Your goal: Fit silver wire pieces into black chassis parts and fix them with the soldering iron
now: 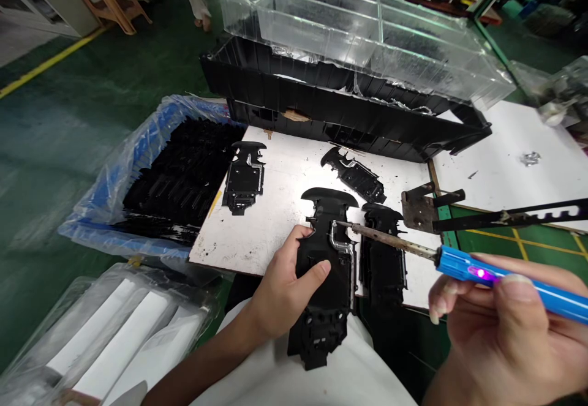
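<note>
My left hand [294, 280] grips a black plastic chassis plate [325, 247] by its left side, thumb lying on top. The plate is tilted over the table's front edge, its narrow lower end near my lap. A silver pipe-shaped strip [340, 245] runs along its upper right part. In my right hand [509, 326] is a blue soldering iron [463, 265] with a lit purple light. Its tip meets, or hovers just over, the top of the silver strip; I cannot tell which. Similar chassis plates lie to the right [382, 256], behind [353, 173] and at left [245, 176].
A blue crate [92, 210] lined with plastic and filled with black parts stands left of the white table [275, 210]. Black trays [331, 103] and clear trays [321, 32] are stacked behind. A dark metal bracket [496, 216] juts in from the right. Bagged white sheets [119, 338] lie lower left.
</note>
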`<state>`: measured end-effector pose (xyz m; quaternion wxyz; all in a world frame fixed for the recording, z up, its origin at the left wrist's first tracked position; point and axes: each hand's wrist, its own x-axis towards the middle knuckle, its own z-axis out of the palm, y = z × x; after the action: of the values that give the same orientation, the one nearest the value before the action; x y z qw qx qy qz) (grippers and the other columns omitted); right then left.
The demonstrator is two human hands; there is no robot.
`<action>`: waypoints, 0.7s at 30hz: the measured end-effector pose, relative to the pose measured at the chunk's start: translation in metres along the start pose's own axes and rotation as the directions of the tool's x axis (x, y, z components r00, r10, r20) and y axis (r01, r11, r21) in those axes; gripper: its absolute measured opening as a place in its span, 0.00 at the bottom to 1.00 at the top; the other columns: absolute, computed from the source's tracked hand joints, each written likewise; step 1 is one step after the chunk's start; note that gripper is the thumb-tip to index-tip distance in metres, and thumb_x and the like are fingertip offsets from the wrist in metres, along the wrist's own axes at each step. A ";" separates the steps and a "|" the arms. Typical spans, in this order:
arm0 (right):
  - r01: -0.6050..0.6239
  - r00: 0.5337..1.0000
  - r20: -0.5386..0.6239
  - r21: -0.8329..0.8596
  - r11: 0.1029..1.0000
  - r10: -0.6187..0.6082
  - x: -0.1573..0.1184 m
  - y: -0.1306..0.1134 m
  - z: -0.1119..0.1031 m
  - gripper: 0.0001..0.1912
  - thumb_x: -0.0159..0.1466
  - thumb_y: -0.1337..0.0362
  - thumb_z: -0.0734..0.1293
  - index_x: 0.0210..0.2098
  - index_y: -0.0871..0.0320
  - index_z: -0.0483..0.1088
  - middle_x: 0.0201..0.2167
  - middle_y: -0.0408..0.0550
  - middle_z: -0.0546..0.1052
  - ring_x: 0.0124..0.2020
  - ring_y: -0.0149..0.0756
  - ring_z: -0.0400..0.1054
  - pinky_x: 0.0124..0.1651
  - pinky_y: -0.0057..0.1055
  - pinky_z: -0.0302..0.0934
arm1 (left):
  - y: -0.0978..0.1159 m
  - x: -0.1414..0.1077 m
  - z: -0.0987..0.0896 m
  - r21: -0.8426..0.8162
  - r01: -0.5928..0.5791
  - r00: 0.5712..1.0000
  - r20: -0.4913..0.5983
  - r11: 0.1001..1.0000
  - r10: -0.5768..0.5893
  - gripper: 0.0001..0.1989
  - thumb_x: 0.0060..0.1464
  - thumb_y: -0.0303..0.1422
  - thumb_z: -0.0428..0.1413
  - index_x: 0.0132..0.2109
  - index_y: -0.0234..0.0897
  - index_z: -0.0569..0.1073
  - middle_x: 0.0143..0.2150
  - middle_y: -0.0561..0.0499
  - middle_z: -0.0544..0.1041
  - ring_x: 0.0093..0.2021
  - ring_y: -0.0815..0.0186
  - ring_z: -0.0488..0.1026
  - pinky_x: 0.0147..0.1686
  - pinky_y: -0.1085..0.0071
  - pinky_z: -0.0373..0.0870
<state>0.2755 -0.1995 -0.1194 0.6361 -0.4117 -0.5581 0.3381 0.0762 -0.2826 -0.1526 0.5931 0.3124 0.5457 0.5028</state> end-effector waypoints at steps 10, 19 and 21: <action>0.004 1.000 0.013 -0.005 1.000 -0.004 -0.001 -0.001 -0.003 0.10 0.60 0.62 0.75 0.38 0.63 0.77 0.22 0.42 0.76 0.13 0.38 0.66 0.06 0.36 0.56 | 0.000 0.001 0.001 0.011 -0.029 1.000 0.002 1.000 0.029 0.10 0.65 0.37 0.56 0.50 0.43 0.65 0.38 0.55 0.72 0.40 0.67 0.71 0.47 0.67 0.69; 0.011 1.000 0.007 -0.008 1.000 -0.011 0.000 0.000 -0.002 0.10 0.60 0.62 0.74 0.38 0.63 0.77 0.22 0.42 0.76 0.12 0.37 0.66 0.06 0.36 0.55 | 0.002 0.000 0.002 0.026 -0.047 0.999 0.002 0.999 0.047 0.09 0.66 0.36 0.56 0.50 0.43 0.65 0.39 0.55 0.72 0.40 0.67 0.70 0.47 0.67 0.69; 0.007 1.000 0.001 -0.007 1.000 -0.007 0.000 0.000 -0.002 0.10 0.60 0.62 0.74 0.38 0.63 0.77 0.22 0.42 0.76 0.12 0.37 0.66 0.05 0.35 0.55 | 0.001 -0.001 0.002 0.026 -0.046 0.999 0.002 0.999 0.046 0.09 0.66 0.36 0.56 0.50 0.43 0.65 0.40 0.55 0.73 0.41 0.66 0.71 0.47 0.67 0.68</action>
<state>0.2774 -0.1998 -0.1195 0.6354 -0.4120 -0.5611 0.3342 0.0779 -0.2825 -0.1506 0.5775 0.3331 0.5446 0.5089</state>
